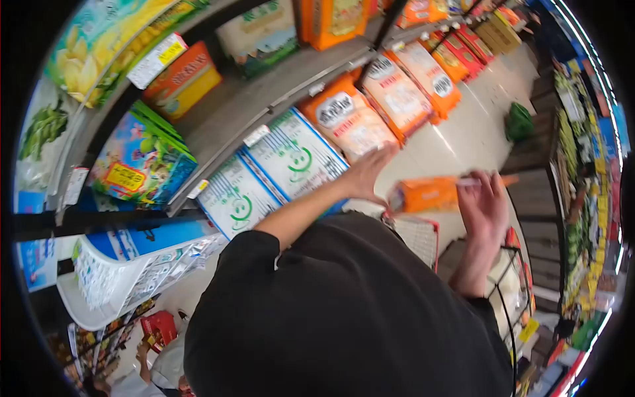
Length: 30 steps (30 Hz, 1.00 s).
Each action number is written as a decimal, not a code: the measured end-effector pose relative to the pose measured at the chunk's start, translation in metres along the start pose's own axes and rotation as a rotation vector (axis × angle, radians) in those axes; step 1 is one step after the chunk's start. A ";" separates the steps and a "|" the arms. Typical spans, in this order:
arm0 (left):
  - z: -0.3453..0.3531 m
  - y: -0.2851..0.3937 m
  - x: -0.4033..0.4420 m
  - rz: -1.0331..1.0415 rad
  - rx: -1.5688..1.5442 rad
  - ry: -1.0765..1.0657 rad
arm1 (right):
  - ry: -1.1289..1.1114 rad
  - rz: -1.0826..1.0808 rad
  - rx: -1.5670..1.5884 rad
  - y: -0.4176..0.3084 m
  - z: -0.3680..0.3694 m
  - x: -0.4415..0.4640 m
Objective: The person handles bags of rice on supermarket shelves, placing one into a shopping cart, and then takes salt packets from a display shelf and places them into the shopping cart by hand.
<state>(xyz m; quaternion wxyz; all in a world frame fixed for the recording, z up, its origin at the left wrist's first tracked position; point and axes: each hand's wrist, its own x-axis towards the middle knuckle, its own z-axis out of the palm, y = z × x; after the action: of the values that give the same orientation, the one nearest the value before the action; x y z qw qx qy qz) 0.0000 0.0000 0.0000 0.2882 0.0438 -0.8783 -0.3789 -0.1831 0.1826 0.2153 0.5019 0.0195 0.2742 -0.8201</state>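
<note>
My left hand point(365, 177) is open, its thumb and fingers spread apart. It is close to the front row of orange-and-white bags point(345, 119) with dark labels, and whether it touches them I cannot tell. An orange bag point(426, 194), smeared by motion, is held in the air between my hands. My right hand point(485, 206) has its fingers curled round the bag's right end, where a bit of orange shows beyond the fingers. The bag's left end lies near my left thumb, with a small gap.
White-and-blue packs point(291, 155) with green smiling prints stand beside the orange bags. A colourful pack point(142, 159) sits on the shelf point(218, 109). Below my hands is a shopping cart point(417, 235) with a red edge. A green bag point(519, 122) lies on the floor. Another person point(169, 364) is at lower left.
</note>
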 end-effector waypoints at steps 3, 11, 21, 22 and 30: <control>-0.021 0.031 -0.020 -0.076 -0.105 -0.082 | -0.014 0.075 0.045 0.042 0.019 -0.019; -0.043 0.008 -0.144 -0.139 0.199 0.332 | 0.065 0.318 -0.087 0.162 0.025 0.026; -0.032 -0.024 -0.294 -0.746 0.118 0.325 | 0.523 0.690 -0.245 0.328 -0.052 0.124; -0.028 -0.021 -0.298 -0.818 0.116 0.304 | 0.542 0.740 -0.226 0.342 -0.073 0.134; 0.032 -0.025 -0.303 -1.157 -0.071 0.616 | 0.283 1.153 -0.563 0.374 -0.080 0.154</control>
<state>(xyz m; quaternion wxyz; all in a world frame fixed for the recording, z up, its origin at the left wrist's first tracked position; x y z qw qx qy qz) 0.2312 0.0922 -0.1782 0.2773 0.6062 -0.5771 -0.4718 0.0335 -0.0341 -0.0607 0.8061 0.1388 0.4873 -0.3059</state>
